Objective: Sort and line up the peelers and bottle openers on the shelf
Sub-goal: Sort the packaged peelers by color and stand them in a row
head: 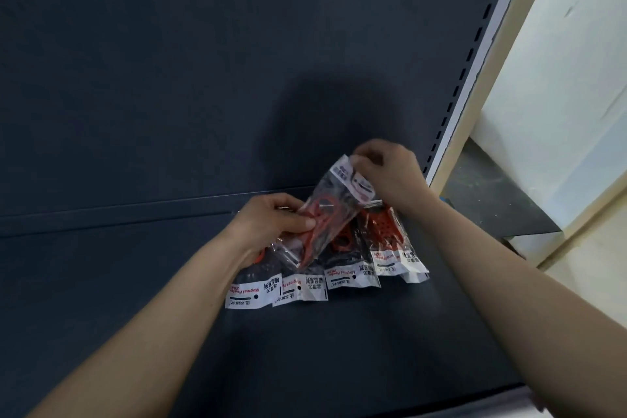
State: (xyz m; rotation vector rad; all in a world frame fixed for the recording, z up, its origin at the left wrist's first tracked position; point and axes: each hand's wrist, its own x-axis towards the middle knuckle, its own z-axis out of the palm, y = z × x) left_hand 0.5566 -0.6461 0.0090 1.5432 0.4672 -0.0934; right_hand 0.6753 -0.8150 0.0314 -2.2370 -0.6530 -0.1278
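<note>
Several clear packets with red peelers and white labels lie side by side in a row (342, 276) on the dark shelf (135, 282). One more packet with a red peeler (325, 210) is lifted and tilted above the row. My left hand (271, 219) pinches its lower part, thumb on top. At the packet's white top label, my right hand (386, 173) grips with closed fingers. The backs of the lying packets are partly hidden under the held one. I cannot tell bottle openers from peelers here.
The shelf's dark back panel (203, 61) rises behind. A slotted upright post (475, 61) stands at the right end, with a pale wall (559, 78) and floor beyond. The shelf's front edge (441, 400) runs along the bottom.
</note>
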